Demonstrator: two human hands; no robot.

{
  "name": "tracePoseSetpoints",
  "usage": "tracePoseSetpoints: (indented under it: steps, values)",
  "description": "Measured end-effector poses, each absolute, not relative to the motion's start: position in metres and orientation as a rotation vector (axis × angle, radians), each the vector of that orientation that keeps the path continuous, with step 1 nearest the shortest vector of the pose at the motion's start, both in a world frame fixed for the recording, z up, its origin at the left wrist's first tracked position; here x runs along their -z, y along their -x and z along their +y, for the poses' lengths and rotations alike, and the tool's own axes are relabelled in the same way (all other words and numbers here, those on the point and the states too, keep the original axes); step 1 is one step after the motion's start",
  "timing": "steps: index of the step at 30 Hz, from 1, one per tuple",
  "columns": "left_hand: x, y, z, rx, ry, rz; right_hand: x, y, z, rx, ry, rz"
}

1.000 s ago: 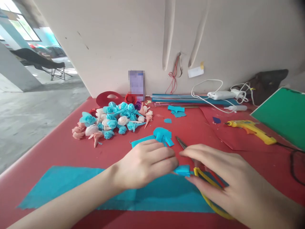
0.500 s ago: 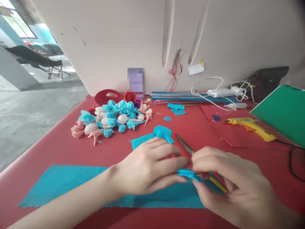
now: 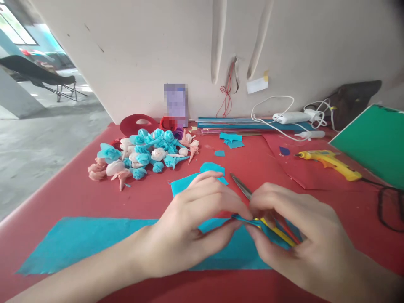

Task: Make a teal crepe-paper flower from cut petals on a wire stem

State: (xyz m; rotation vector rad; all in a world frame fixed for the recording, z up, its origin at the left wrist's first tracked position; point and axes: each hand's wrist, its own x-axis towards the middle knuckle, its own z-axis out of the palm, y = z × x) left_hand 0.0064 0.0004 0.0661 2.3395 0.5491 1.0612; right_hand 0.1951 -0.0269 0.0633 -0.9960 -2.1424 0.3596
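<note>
Between my two hands is a small folded piece of blue crepe paper [image 3: 248, 219], pinched from both sides. My left hand [image 3: 198, 223] grips its left end between thumb and fingers. The thumb and fingertips of my right hand [image 3: 293, 223] close on its right end. Below them a long strip of blue crepe paper [image 3: 94, 235] lies flat across the table. Scissors [image 3: 240, 185] with red and yellow handles lie under my right hand, partly hidden. Smaller blue paper pieces [image 3: 183, 183] rest just beyond my left hand.
Blue, white and pink paper roses [image 3: 143, 158] are heaped at the left of the red table [image 3: 202, 286]. A yellow glue gun [image 3: 331, 162] lies at the right, near a green board [image 3: 372, 143]. A white power strip with cables [image 3: 290, 118] sits at the back.
The blue piece has turned to a thinner, edge-on view between the fingers. My left hand has bent more at the fingers, with its thumb now nearer the right thumb. The camera view has shifted slightly.
</note>
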Motion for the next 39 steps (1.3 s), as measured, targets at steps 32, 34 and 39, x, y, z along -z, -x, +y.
tracePoseSetpoints:
  steps: [32, 34, 39]
  values:
    - [-0.056, 0.002, 0.003, -1.327, -2.615, 0.52, -0.056, -0.184, -0.033, -0.897, 0.956, -1.989]
    - [-0.058, 0.003, 0.004, -1.307, -2.645, 0.515, -0.056, -0.183, -0.035, -0.937, 0.976, -1.977]
    - [-0.061, 0.001, 0.003, -1.332, -2.656, 0.53, -0.055, -0.182, -0.037, -0.981, 1.039, -1.979]
